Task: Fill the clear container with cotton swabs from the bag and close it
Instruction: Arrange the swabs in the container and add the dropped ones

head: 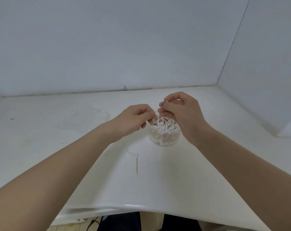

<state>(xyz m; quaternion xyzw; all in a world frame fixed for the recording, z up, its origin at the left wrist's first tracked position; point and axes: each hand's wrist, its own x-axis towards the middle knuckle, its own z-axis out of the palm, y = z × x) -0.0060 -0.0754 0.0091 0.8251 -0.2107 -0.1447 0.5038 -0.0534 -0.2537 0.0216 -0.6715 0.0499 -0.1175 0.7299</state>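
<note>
Both hands over round clear plastic container (164, 135) mid-table: left hand (133, 119) and right hand (181, 112) pinch thin wooden-stemmed cotton swab (156, 112) above heaped swabs. Filling nearly done. Next likely: seat swab, gather loose swabs (137, 164) nearby, find lid, unseen.

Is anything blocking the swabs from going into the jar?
No lid is visible on the clear container. Both hands, left hand and right hand, pinch a cotton swab right above the open mouth. Only the swabs already packed inside could crowd it.
</note>
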